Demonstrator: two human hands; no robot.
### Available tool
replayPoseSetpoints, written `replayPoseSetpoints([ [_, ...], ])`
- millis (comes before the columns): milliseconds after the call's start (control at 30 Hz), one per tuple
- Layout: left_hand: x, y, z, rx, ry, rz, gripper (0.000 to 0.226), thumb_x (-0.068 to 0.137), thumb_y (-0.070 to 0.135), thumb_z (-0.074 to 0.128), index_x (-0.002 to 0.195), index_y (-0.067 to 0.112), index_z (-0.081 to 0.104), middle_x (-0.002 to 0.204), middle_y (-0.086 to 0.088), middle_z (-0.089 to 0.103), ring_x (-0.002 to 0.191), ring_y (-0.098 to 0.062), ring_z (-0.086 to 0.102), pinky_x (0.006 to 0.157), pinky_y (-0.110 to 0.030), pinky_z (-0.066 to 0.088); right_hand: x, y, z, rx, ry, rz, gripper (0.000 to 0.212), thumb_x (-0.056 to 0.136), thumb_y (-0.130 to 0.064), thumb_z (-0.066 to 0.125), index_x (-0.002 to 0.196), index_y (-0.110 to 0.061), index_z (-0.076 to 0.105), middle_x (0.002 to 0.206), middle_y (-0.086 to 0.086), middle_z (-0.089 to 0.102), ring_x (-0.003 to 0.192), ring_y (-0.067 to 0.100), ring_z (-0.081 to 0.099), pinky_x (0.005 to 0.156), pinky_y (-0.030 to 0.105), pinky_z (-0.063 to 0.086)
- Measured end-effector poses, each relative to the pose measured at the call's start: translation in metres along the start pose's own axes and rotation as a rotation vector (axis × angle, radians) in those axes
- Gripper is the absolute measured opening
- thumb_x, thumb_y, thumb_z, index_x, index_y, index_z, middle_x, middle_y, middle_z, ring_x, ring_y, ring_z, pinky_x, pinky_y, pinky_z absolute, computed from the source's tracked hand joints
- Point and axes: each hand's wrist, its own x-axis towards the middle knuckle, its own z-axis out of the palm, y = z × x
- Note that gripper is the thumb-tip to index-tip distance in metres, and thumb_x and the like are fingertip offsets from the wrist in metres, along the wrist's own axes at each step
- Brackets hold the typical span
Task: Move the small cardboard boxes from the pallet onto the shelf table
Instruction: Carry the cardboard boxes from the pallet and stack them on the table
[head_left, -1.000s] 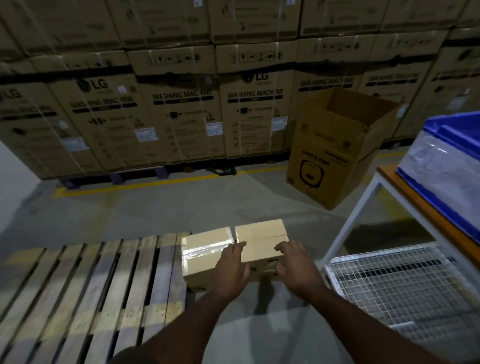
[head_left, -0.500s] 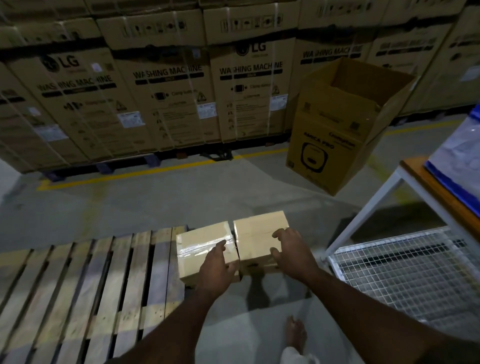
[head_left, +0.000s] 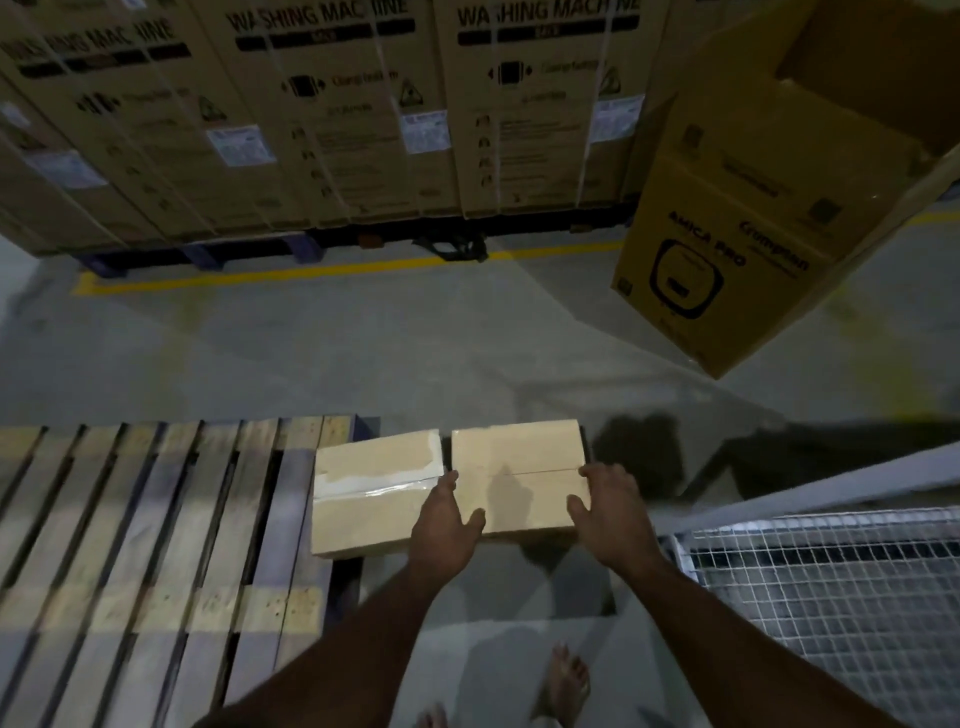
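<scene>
**Two hands on the right-hand box**

Two small cardboard boxes sat side by side in the middle of the frame, at the right end of the wooden pallet. The taped box lay on the pallet's edge. The plain box sat just to its right, and it seemed to stick out past the pallet (its underside was hidden, so I could not be sure).

The left hand held the plain box at its left side, in the thin gap between the two boxes, with the thumb curled over the near top edge. The right hand held the right side the same way. So both hands were clamped on one box, one hand at each end.

The box's long side ran left to right across the frame, straight between the hands. Neither hand was clearly nearer.

The wire shelf of the white surface sat at the lower right, close to the right hand. I think the next move was a lift and a swing to the right, onto that shelf.
</scene>
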Motion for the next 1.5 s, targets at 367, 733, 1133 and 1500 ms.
replayPoseSetpoints([
  [367,0.136,-0.039,0.074,-0.005,-0.055,-0.151,0.070,0.098,0.034,0.062,0.157,0.010,0.032,0.159,-0.005,0.041,0.143,-0.023,0.043,0.117,-0.034,0.034,0.124,0.048,0.085,0.078,-0.041,0.110,0.043,0.091,-0.024,0.063,0.132,-0.014,0.053,0.127,0.010,0.051,0.120,0.026,0.045,0.102,0.037,0.040],
  [733,0.229,-0.112,0.159,-0.107,-0.060,-0.361,0.081,0.090,0.042,0.068,0.152,0.003,0.035,0.153,-0.014,0.045,0.139,-0.032,0.045,0.116,-0.045,0.038,0.198,0.113,0.203,0.052,-0.070,0.257,0.045,0.090,-0.025,0.065,0.130,-0.010,0.051,0.134,0.013,0.048,0.125,0.030,0.043,0.104,0.040,0.039],
  [1133,0.239,-0.106,0.156,-0.326,0.075,-0.382,0.050,0.090,0.022,0.074,0.134,0.012,0.050,0.125,-0.004,0.062,0.110,-0.024,0.060,0.099,-0.046,0.053,0.219,0.119,0.208,0.166,-0.031,0.407,0.052,0.084,-0.029,0.073,0.127,-0.012,0.051,0.131,0.014,0.050,0.122,0.032,0.046,0.099,0.041,0.043],
  [1500,0.221,0.010,0.050,-0.509,0.174,-0.219,0.055,0.090,0.026,0.075,0.136,0.018,0.047,0.131,-0.003,0.062,0.113,-0.023,0.062,0.101,-0.043,0.052,0.223,0.051,0.063,0.255,0.188,0.317,0.056,0.082,-0.032,0.075,0.129,-0.014,0.051,0.134,0.012,0.049,0.123,0.033,0.048,0.101,0.045,0.047],
])
